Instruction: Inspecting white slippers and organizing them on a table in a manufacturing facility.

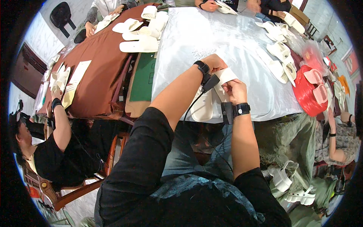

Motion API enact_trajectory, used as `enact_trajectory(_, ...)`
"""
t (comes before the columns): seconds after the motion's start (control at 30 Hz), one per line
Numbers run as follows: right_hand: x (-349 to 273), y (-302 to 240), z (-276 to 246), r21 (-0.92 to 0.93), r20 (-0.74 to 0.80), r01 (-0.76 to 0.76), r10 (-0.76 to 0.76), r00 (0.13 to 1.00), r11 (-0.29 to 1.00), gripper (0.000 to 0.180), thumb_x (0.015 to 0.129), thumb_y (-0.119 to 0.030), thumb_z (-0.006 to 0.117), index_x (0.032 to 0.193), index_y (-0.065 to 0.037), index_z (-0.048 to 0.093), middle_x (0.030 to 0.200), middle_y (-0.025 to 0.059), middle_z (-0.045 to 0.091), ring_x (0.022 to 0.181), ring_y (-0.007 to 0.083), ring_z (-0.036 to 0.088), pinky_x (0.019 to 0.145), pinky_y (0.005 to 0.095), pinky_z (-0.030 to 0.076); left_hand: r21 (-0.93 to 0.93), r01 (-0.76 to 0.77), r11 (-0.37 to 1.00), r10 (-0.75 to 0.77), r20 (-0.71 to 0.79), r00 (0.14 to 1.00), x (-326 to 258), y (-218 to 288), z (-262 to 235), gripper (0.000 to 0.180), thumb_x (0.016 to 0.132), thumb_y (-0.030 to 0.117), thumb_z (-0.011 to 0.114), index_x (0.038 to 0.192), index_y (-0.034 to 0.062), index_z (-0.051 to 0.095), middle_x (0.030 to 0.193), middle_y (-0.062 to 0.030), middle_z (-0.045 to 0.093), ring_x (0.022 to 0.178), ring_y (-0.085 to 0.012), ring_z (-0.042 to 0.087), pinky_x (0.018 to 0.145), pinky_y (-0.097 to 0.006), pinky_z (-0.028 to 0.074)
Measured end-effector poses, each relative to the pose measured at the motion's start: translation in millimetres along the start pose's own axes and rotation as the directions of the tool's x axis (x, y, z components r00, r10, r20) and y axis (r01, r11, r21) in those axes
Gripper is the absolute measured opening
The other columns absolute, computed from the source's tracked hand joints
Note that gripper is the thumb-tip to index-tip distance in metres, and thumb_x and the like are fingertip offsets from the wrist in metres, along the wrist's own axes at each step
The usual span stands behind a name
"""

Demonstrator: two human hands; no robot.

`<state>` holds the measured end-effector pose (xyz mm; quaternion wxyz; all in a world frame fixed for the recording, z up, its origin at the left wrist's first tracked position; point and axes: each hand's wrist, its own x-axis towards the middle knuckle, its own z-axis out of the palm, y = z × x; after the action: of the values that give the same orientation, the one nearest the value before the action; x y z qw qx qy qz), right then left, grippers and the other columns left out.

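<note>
At the near edge of the plastic-covered table, a cream slide slipper (227,75) with a wide strap is between my hands. My left hand (214,63) is closed at the far side of its strap, with the fingertips partly hidden. My right hand (236,91) pinches the strap's near right edge. A second cream slipper (202,109) lies under my left wrist, its sole showing and its far part covered by a black device on that wrist. Both wrists wear black bands with devices, and a cable hangs from the left one.
Clear plastic sheeting (185,34) covers the table. Cream slippers (140,44) are heaped at far left, with more (278,56) at right. A red bundle (308,94) carries pink slippers (320,94). Co-workers sit around, one at left (49,151). White clogs (281,178) hang at lower right.
</note>
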<state>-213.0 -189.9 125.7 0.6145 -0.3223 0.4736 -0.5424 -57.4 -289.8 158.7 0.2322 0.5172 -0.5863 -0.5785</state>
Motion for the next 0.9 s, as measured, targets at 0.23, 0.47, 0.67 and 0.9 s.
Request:
enact_trajectory(0.23, 3, -2, -13, 0.179, 0.085, -0.114, 0.1, 0.991, 0.977, 0.022, 0.081, 0.007, 0.049, 0.101, 0.01, 0.057, 0.095, 0.0157, 0.062, 0.077, 0.0224, 0.061, 0.068, 0.0317, 0.054, 0.001, 0.088, 0.996, -0.088, -0.021, 0.996, 7, 3, 4, 0.016, 0.079, 0.019, 0.073, 0.071, 0.0054, 0.068, 0.057, 0.0007, 0.052, 0.046, -0.0094, 0.039, 0.042, -0.027, 0.028)
enact_trajectory(0.47, 6, 1, -10, 0.343, 0.455, -0.399, 0.221, 0.863, 0.85, 0.011, 0.083, 0.002, 0.052, 0.093, 0.004, 0.053, 0.081, 0.0078, 0.056, 0.076, 0.021, 0.052, 0.085, 0.0354, 0.044, 0.079, 0.148, 0.986, -0.15, 0.029, 0.988, 12, -4, -5, 0.028, 0.08, 0.025, 0.075, 0.07, 0.0001, 0.068, 0.054, -0.007, 0.056, 0.042, -0.0136, 0.042, 0.04, -0.03, 0.028)
enact_trajectory(0.67, 10, -4, -25, 0.341, 0.427, -0.355, 0.193, 0.883, 0.87, 0.013, 0.088, -0.01, 0.057, 0.091, 0.002, 0.056, 0.083, 0.0092, 0.061, 0.075, 0.0204, 0.058, 0.073, 0.0314, 0.047, -0.067, -0.063, 0.996, 0.062, -0.009, 0.998, 2, 12, 13, 0.023, 0.08, 0.022, 0.075, 0.077, -0.0008, 0.07, 0.066, -0.0053, 0.063, 0.05, -0.0101, 0.048, 0.044, -0.028, 0.037)
enact_trajectory(0.9, -37, -64, -39, -0.464, 0.098, 0.137, -0.103, 0.99, 0.875, 0.021, 0.089, -0.016, 0.062, 0.098, 0.003, 0.064, 0.089, 0.0091, 0.067, 0.066, 0.0142, 0.062, 0.059, 0.0271, 0.051, -0.064, -0.336, 0.94, 0.322, -0.17, 0.931, -22, 31, 2, 0.019, 0.091, 0.018, 0.062, 0.091, 0.0008, 0.07, 0.083, -0.0037, 0.068, 0.073, -0.009, 0.059, 0.068, -0.023, 0.05)
